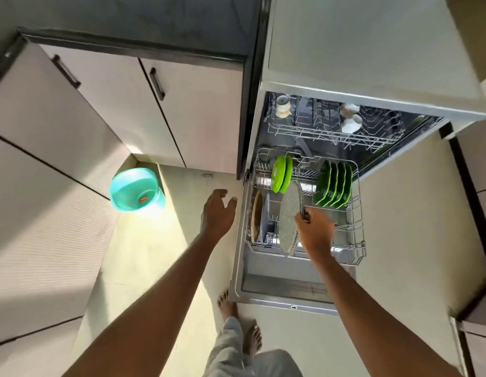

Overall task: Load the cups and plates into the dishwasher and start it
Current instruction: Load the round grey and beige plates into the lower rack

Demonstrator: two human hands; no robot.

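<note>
Clamping its grip on a speckled grey round plate (289, 221) upright in the silver wire rack (357, 240) is the right hand (315, 234); the left hand (218, 213) hovers, grip apart.

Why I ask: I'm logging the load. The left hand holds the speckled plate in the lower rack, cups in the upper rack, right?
No: the head view shows the right hand holding the speckled plate in the lower rack; the left hand is empty. Cups are in the upper rack.
</note>
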